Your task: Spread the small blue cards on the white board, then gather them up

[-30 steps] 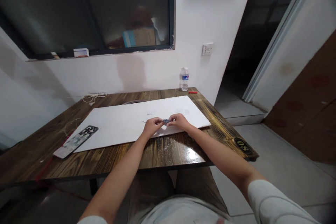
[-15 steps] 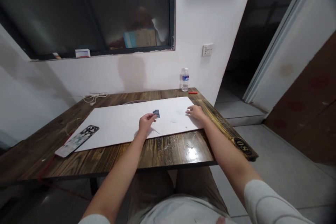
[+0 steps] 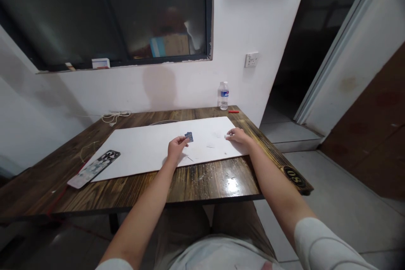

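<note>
My left hand pinches a small dark blue piece and holds it just above the white board near its middle. My right hand rests on the board's right end with its fingers curled around a tiny white bit that I cannot make out. A few thin slivers lie on the board between my hands. The board lies flat on the dark wooden table.
A phone lies face down at the board's left corner. A water bottle and a red pen stand at the table's far right, a white cable at the far left. An open doorway lies to the right.
My hands, joined over the blue piece a second ago, have parted. The left kept the piece and lifted it forward; the right slid to the board's right end and curled its fingers.
</note>
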A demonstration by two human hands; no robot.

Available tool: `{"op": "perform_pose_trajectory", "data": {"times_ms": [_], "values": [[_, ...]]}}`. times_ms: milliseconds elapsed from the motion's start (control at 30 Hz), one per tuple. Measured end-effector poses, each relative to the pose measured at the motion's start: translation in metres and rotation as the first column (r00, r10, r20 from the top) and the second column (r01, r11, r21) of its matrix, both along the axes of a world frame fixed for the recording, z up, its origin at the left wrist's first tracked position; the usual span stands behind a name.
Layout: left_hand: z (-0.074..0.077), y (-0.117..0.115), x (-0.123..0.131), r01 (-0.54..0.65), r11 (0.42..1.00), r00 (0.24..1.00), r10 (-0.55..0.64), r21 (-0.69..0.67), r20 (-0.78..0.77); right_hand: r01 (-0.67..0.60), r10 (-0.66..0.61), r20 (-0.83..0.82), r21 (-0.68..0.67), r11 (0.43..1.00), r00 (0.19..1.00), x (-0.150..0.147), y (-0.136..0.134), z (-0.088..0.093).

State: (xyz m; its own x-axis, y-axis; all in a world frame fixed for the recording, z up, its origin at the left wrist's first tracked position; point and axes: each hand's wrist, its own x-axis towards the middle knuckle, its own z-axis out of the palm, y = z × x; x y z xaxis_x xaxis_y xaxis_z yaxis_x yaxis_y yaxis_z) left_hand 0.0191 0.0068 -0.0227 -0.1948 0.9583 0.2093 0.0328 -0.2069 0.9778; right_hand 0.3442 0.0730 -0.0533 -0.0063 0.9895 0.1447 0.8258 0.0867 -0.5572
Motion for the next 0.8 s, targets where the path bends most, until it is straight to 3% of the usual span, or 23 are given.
{"op": "perform_pose_trajectory", "data": {"times_ms": [167, 400, 533, 733, 800], "values": [[0.000, 0.000, -0.001, -0.016, 1.000, 1.000, 0.016, -0.010, -0.001, 0.001, -0.004, -0.096, -0.027, 1.000, 0.995, -0.002, -0.003, 0.002], [0.000, 0.000, -0.001, -0.014, 1.000, 1.000, 0.014, -0.023, 0.009, 0.057, -0.022, -0.324, 0.100, 0.993, 0.946, -0.008, -0.010, 0.011], [0.001, -0.002, 0.000, -0.005, 0.999, 1.000, 0.005, -0.041, 0.005, 0.080, 0.020, -0.552, 0.158, 0.984, 0.834, -0.020, -0.012, 0.016], [0.003, -0.006, 0.003, 0.043, 0.998, 0.999, -0.045, -0.053, -0.032, -0.114, 0.270, -0.749, 0.255, 0.960, 0.606, -0.056, -0.027, 0.025], [0.003, -0.007, 0.005, 0.062, 0.997, 0.998, -0.064, -0.052, -0.029, -0.126, 0.320, -0.723, 0.310, 0.942, 0.612, -0.071, -0.037, 0.029]]}}
